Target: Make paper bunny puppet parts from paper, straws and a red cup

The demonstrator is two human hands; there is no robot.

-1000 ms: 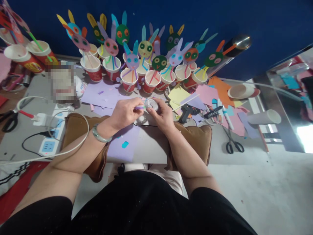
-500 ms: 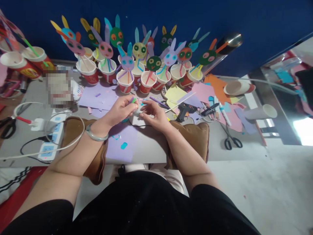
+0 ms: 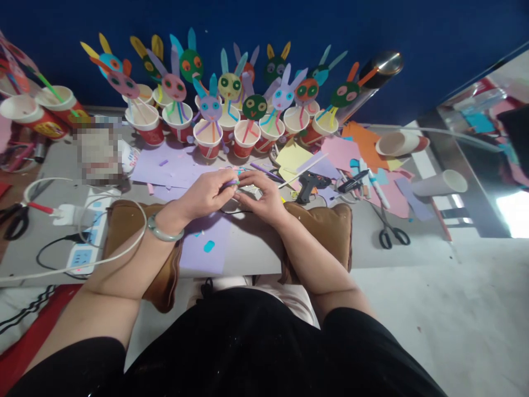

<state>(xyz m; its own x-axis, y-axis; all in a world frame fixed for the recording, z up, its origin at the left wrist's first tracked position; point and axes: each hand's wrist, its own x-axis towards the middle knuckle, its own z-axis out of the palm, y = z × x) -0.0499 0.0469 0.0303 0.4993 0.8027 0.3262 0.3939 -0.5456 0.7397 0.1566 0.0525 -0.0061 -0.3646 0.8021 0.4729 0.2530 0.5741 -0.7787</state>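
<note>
**Tiny purple bit, lots of ways to lose it**

Head view: a small purple-and-green piece [image 3: 230, 183] is pinched in the left hand [image 3: 202, 194], over the grey table [image 3: 256, 256]. The right hand [image 3: 266, 199] is curled narrow right beside it; can't tell if anything is gripped there. With so little to grab, the piece could be dropped, or bent if squeezed too hard. The looped white cable [image 3: 124, 253] might get snagged by the left forearm. Print is visible on the red-and-white paper cups [image 3: 247, 150], but no brand can be read.

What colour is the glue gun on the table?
The glue gun is black, shown best in the head view.
</note>
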